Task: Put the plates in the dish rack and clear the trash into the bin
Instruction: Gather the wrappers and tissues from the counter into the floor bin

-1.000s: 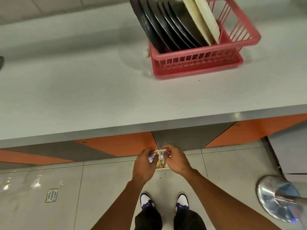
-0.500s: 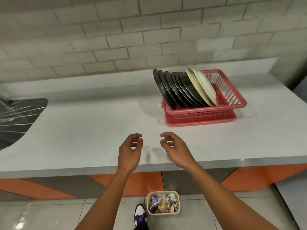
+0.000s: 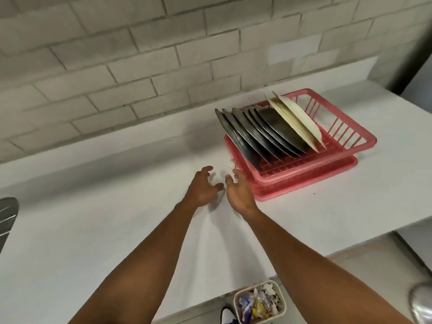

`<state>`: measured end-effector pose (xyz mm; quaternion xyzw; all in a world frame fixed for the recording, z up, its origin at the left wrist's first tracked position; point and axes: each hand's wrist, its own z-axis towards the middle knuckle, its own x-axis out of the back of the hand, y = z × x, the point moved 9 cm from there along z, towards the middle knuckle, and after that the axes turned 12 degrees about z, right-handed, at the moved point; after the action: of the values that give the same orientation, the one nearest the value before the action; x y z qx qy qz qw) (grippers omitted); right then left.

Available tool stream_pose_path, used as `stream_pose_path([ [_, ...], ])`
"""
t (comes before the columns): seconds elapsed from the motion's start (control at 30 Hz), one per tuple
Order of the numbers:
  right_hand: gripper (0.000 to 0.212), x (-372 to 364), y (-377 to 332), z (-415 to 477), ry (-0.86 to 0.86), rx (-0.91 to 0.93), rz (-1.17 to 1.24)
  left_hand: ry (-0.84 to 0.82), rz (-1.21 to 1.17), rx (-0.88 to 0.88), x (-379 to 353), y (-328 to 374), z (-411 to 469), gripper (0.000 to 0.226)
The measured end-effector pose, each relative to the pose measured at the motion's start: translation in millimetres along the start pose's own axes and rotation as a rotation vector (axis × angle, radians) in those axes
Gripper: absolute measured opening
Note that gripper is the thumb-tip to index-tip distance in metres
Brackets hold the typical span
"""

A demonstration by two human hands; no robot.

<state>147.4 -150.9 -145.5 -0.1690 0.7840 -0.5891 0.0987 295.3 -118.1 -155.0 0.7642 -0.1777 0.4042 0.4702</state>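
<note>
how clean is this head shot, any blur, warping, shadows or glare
Head view: wide-angle warp bows the grey brick wall and white countertop; fingers of the left hand and right hand look slightly smeared; soft shadows lie beneath them; faint sheen on the dark round plates in the pink plastic dish rack; no harsh glare.

A row of dark plates (image 3: 264, 134) and two cream plates (image 3: 297, 120) leaned on edge in the pink dish rack (image 3: 350, 141) on the surface (image 3: 117, 218). Below its edge, the small bin (image 3: 282, 298) held crumpled wrappers (image 3: 257, 305).
</note>
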Motion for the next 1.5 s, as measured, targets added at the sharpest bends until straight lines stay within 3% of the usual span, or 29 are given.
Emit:
stream_pose_path([
  [0.2, 0.059, -13, 20, 52, 0.096, -0.018, -0.054, -0.135, 0.195, -0.125, -20, 20, 67, 0.077],
  [0.3, 0.051, -13, 14, 59, 0.134, -0.004, -0.100, -0.165, 0.303, -0.224, -29, 31, 91, 0.072],
  [0.53, 0.053, -17, 12, 68, 0.122, -0.049, -0.116, 0.006, 0.238, -0.225, -25, 30, 93, 0.027],
  [0.67, 0.045, -13, 7, 63, 0.071, -0.062, -0.115, 0.042, 0.246, -0.212, -22, 31, 74, 0.031],
  [1.0, 0.026, 34, 10, -24, -0.081, 0.088, 0.037, 0.226, -0.275, 0.036, -15, 25, -65, 0.023],
  [1.27, 0.023, 102, 40, -126, -0.299, 0.076, 0.073, 0.272, -0.486, 0.114, -69, 55, -214, 0.018],
  [1.4, 0.013, 151, 62, -151, -0.310, 0.018, 0.094, 0.282, -0.545, 0.139, -115, 85, -254, 0.023],
  [1.5, 0.015, 189, 74, -156, -0.257, -0.046, 0.131, 0.202, -0.506, 0.087, -148, 123, -260, 0.036],
])
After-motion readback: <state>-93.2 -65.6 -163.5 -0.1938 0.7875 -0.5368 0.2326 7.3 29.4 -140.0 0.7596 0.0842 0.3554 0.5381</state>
